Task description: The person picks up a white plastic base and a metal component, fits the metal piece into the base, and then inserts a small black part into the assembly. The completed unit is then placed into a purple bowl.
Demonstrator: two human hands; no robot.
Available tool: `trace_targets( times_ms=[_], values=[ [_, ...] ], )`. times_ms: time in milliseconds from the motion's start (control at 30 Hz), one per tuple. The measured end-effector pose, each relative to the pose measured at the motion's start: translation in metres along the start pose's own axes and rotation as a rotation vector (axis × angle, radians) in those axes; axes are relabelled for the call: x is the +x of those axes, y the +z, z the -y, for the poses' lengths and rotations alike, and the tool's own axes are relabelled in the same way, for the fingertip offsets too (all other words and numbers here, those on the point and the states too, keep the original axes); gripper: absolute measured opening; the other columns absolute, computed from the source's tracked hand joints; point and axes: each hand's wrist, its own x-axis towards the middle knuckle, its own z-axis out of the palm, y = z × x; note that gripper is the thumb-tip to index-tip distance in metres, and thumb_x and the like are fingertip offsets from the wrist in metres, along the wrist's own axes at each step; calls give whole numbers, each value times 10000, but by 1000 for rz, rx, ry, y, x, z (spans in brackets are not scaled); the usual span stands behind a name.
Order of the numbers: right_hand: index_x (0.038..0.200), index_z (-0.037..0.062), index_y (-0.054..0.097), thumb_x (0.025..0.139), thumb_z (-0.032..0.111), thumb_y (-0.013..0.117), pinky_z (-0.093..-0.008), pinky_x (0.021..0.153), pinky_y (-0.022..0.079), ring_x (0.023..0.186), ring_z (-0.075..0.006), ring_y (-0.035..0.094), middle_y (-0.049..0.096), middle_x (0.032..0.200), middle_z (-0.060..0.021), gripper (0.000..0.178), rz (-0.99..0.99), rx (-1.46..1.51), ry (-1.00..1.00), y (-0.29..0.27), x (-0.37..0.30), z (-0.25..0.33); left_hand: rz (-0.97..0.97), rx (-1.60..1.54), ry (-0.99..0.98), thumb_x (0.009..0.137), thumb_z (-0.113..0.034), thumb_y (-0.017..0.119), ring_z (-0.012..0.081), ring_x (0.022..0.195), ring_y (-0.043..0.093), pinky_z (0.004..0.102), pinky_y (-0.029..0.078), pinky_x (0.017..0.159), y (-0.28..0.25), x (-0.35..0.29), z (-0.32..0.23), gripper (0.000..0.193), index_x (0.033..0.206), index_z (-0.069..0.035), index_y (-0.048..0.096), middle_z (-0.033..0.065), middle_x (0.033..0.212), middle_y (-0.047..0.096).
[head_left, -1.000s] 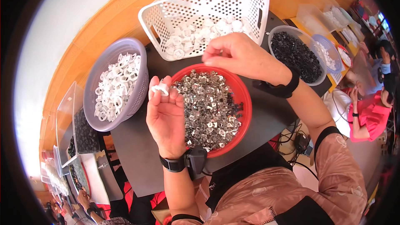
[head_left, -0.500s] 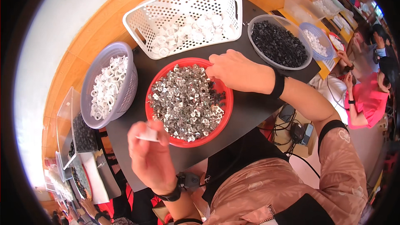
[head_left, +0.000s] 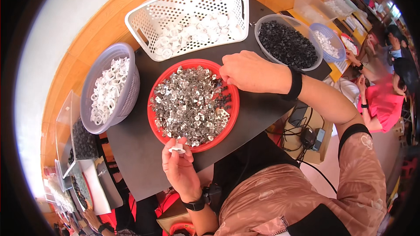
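Black table (head_left: pixel 258 109): five bowls, one basket (head_left: pixel 192 17), two hands.

The round bowl of metal pieces (head_left: pixel 192 102) sits mid-table; the left hand (head_left: pixel 180 170) is at its near rim, pinching a small ring (head_left: pixel 177 150); the right hand (head_left: pixel 251 72) rests on its far right edge; a basket of rings (head_left: pixel 109 88) lies left; a rectangular basket (head_left: pixel 192 15) behind; a bowl of small parts (head_left: pixel 288 41) right
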Motion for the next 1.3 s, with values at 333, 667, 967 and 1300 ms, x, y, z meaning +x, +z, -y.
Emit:
trace_targets(
  times_ms=[333,667,967,1300],
  values=[
    [688,28,603,779,123,605,-388,650,423,695,-287,608,588,763,-122,131,42,-254,-93,24,18,10,132,100,97,920,-94,528,108,647,530,192,407,524,-22,4,16,273,1165,16,575,197,1089,645],
    [669,40,619,716,105,609,-401,615,421,636,-284,625,615,663,-112,81,-129,-356,-210,29,23,5,171,16,82,931,-134,574,141,717,581,230,450,589,-15,9,6,215,1107,-13,603,180,1031,659],
    [788,21,665,747,135,678,-276,629,441,666,-133,562,597,736,-52,122,-172,662,-178,-39,21,27,250,168,-75,951,-123,529,92,700,535,221,432,625,55,45,-42,98,1002,-55,577,92,1023,644],
    [895,30,640,859,0,634,-224,690,417,804,-78,517,555,946,-13,47,-565,1078,-541,-62,66,29,357,99,38,956,-178,553,46,662,497,195,381,603,134,122,-69,119,995,-73,594,-28,806,582]
  ],
)
